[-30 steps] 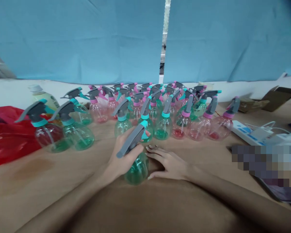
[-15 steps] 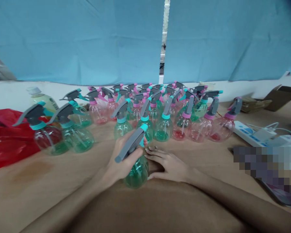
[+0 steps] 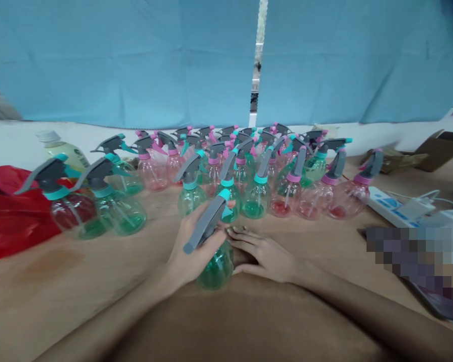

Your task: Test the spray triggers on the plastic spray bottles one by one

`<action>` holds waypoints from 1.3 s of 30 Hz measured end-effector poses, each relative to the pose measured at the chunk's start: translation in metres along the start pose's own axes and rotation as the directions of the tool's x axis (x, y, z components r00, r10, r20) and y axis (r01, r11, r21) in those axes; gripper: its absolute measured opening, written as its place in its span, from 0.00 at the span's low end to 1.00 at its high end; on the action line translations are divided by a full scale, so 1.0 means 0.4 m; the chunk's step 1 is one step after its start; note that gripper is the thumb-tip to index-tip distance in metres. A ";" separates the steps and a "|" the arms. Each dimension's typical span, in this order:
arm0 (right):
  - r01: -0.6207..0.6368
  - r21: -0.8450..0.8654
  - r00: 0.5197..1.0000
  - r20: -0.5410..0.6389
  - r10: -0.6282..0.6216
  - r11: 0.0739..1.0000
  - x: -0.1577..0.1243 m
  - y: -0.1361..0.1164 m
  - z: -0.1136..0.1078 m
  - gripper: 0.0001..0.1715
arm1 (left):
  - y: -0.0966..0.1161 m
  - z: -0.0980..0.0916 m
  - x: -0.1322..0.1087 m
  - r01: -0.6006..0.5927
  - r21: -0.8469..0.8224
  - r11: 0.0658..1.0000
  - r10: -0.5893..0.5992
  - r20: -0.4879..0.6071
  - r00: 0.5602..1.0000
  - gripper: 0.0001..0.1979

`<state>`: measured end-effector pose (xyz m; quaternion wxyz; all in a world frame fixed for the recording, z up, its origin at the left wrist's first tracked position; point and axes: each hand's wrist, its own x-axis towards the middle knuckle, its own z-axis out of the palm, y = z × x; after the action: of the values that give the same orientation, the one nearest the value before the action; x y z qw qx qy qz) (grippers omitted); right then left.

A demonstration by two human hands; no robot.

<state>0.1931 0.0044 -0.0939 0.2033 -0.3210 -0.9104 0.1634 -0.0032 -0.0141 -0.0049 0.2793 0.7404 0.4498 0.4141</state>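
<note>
My left hand [image 3: 198,251] is wrapped round the neck of a spray bottle [image 3: 216,269] with a clear green, rounded body. Its grey trigger head with a turquoise nozzle rises above my hand, pointing away to the right. A fingertip shows beside the turquoise trigger. My right hand [image 3: 264,254] lies low on the table, fingers stretched toward the bottle's right side; whether they touch it I cannot tell. Just beyond stand green spray bottles [image 3: 254,203] with turquoise collars and pink ones [image 3: 285,201] with pink collars, coloured liquid low in several of them.
On the left, two green spray bottles [image 3: 123,216] stand near a red plastic bag [image 3: 18,216] and a pale bottle with a white cap [image 3: 62,153]. At right are a power strip [image 3: 388,203] with plugs, a partly pixelated flat device [image 3: 430,301] and cardboard [image 3: 443,153].
The view has shifted slightly. A left fingertip sits higher beside the trigger than before. My left hand keeps its hold on the spray bottle, and my right hand stays in place.
</note>
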 end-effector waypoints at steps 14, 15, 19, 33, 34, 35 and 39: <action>-0.009 -0.014 0.999 0.032 0.009 1.000 0.001 0.001 -0.001 0.37 | -0.011 -0.006 0.004 -0.020 -0.035 0.999 0.023 0.075 0.997 0.23; -0.010 -0.011 1.000 0.029 0.011 1.000 0.001 0.000 -0.001 0.37 | -0.011 -0.006 0.004 -0.024 -0.037 0.999 0.027 0.077 0.997 0.23; -0.020 -0.025 0.999 0.032 0.021 0.999 0.000 -0.001 -0.002 0.36 | -0.007 -0.007 0.007 -0.034 -0.039 0.999 0.038 0.082 0.996 0.22; -0.004 -0.055 1.000 0.008 0.004 0.998 -0.001 0.004 0.006 0.35 | -0.006 -0.012 0.012 -0.104 -0.007 0.995 0.104 0.079 0.991 0.16; -0.003 -0.058 1.000 0.001 0.003 0.998 -0.001 0.004 0.007 0.35 | -0.007 -0.012 0.013 -0.106 -0.002 0.994 0.106 0.076 0.991 0.15; -0.003 -0.060 1.000 -0.007 0.003 0.998 -0.001 0.004 0.008 0.34 | -0.009 -0.012 0.013 -0.105 0.006 0.994 0.105 0.073 0.992 0.15; 0.004 -0.059 1.000 -0.031 -0.006 0.998 -0.002 0.005 0.010 0.33 | -0.012 -0.011 0.013 -0.095 0.026 0.995 0.093 0.062 0.994 0.11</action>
<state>0.1929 0.0047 -0.0987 0.2083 -0.3269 -0.9124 0.1311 -0.0077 -0.0071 -0.0043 0.2620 0.7770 0.4117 0.3977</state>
